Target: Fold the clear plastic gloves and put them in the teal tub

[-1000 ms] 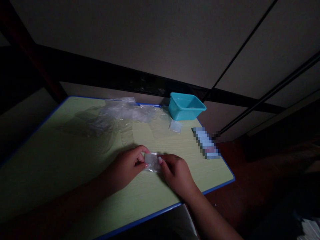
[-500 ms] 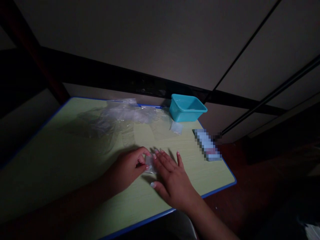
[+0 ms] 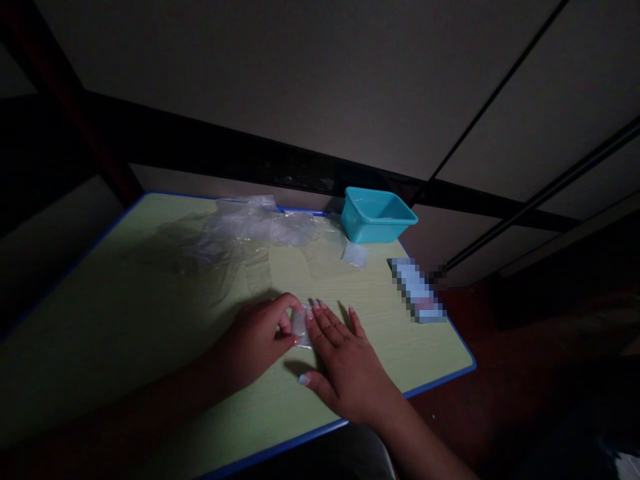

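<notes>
A small folded clear plastic bag [image 3: 301,330] lies on the table between my hands. My left hand [image 3: 263,333] is curled at its left side, index fingertip at the far corner and thumb tip at the near corner, gripping that edge. My right hand [image 3: 345,357] lies flat and open, its fingertips pressed on the bag's right part, which they hide. The right thumb is spread away on the near side. Beyond, to the right, another small folded plastic bag [image 3: 355,255] rests by the turquoise bin [image 3: 377,230].
Loose clear plastic bags [image 3: 240,230] are heaped along the back of the pale green table [image 3: 250,420], which has a blue edge. A blurred-out phone-like slab [image 3: 417,290] lies near the right edge. Dark cabinet panels [image 3: 280,87] stand behind the table.
My right fingers have shifted slightly and sit closer together, showing a little more of the folded bag. The left hand stays at its edge. The view has moved slightly.
</notes>
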Available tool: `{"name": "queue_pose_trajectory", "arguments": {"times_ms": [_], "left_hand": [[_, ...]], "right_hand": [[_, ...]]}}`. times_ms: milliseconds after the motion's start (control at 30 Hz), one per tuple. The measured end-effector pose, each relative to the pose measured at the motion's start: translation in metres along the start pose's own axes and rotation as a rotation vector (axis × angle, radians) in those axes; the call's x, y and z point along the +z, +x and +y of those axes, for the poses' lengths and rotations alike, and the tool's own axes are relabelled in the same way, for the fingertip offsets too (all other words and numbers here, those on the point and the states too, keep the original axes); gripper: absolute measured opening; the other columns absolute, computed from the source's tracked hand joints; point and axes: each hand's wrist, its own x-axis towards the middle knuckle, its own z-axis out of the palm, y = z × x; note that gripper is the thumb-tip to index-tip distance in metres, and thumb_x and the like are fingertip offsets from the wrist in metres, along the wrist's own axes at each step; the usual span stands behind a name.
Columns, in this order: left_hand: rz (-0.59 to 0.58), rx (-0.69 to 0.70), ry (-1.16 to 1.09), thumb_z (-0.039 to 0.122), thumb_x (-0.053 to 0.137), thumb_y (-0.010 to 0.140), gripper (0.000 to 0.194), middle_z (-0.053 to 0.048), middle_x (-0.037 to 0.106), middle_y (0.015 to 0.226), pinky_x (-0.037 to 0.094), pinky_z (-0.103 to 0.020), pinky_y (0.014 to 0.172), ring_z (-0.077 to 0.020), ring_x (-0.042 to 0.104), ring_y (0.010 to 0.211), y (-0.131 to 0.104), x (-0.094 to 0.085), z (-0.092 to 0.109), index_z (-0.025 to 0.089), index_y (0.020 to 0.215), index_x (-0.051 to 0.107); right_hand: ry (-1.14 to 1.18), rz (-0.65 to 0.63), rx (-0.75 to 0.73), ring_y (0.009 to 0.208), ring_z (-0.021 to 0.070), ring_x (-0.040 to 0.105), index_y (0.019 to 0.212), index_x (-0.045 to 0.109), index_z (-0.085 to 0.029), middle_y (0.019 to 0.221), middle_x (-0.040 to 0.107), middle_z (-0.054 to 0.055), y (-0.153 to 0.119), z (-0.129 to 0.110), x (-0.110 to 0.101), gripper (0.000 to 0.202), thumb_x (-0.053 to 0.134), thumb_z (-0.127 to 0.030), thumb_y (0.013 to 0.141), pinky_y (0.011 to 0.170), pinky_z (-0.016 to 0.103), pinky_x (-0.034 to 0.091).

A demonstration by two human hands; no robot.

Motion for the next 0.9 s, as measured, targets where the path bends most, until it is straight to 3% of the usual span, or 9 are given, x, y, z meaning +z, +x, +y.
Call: {"name": "queue_pose_trajectory", "arguments": {"times_ms": [167, 267, 400, 633, 733, 900], "left_hand": [[-0.010, 0.013, 0.168, 0.015, 0.062, 0.071, 0.025, 0.004, 0.059, 0.068, 0.040, -0.028, 0.063, -0.0163, 0.056, 0.064, 0.001, -0.003, 0.004, 0.020, 0.095, 0.058], [0.070, 0.166, 0.346, 0.021, 0.061, 0.080, 0.008, -0.001, 0.059, 0.075, 0.039, -0.033, 0.071, -0.0207, 0.055, 0.076, -0.001, -0.006, 0.008, 0.019, 0.088, 0.061], [0.132, 0.341, 0.491, 0.020, 0.055, 0.088, 0.009, -0.005, 0.059, 0.091, 0.036, -0.039, 0.081, -0.0251, 0.050, 0.093, -0.003, -0.008, 0.010, 0.019, 0.087, 0.063], [0.054, 0.325, 0.518, 0.018, 0.058, 0.086, 0.010, -0.006, 0.056, 0.097, 0.037, -0.039, 0.084, -0.0257, 0.046, 0.098, 0.001, -0.011, 0.004, 0.020, 0.093, 0.065], [0.047, 0.337, 0.522, 0.023, 0.062, 0.084, 0.011, -0.006, 0.056, 0.100, 0.038, -0.039, 0.086, -0.0261, 0.045, 0.100, 0.005, -0.014, 0.000, 0.020, 0.095, 0.063], [0.030, 0.334, 0.510, 0.017, 0.068, 0.076, 0.024, -0.004, 0.055, 0.103, 0.038, -0.038, 0.089, -0.0252, 0.044, 0.103, 0.009, -0.018, -0.008, 0.023, 0.098, 0.061]], "right_hand": [[-0.008, 0.000, -0.016, 0.146, 0.0260, 0.006, 0.152, 0.014, -0.015, 0.156, 0.013, 0.016, 0.000, 0.001, -0.001, 0.073, 0.031, -0.059, 0.096, 0.114, 0.060, 0.004], [-0.005, 0.004, -0.026, 0.145, 0.0281, 0.007, 0.152, 0.018, -0.017, 0.155, 0.013, 0.016, 0.000, 0.001, 0.000, 0.072, 0.033, -0.059, 0.095, 0.113, 0.061, 0.004], [0.012, 0.010, -0.044, 0.144, 0.0313, 0.011, 0.150, 0.027, -0.023, 0.155, 0.014, 0.018, 0.000, 0.002, -0.001, 0.067, 0.033, -0.061, 0.094, 0.111, 0.065, 0.006], [0.021, 0.037, -0.062, 0.143, 0.0341, 0.015, 0.148, 0.029, -0.029, 0.155, 0.014, 0.016, -0.001, 0.003, 0.001, 0.065, 0.040, -0.061, 0.092, 0.109, 0.068, 0.009], [0.027, 0.073, -0.063, 0.143, 0.0333, 0.016, 0.150, 0.026, -0.025, 0.156, 0.015, 0.014, -0.001, 0.002, 0.004, 0.069, 0.038, -0.062, 0.092, 0.110, 0.067, 0.009], [0.057, 0.092, -0.049, 0.145, 0.0277, 0.014, 0.152, 0.004, -0.011, 0.155, 0.017, 0.014, -0.001, 0.004, 0.008, 0.080, 0.035, -0.058, 0.095, 0.115, 0.061, 0.003]]}}
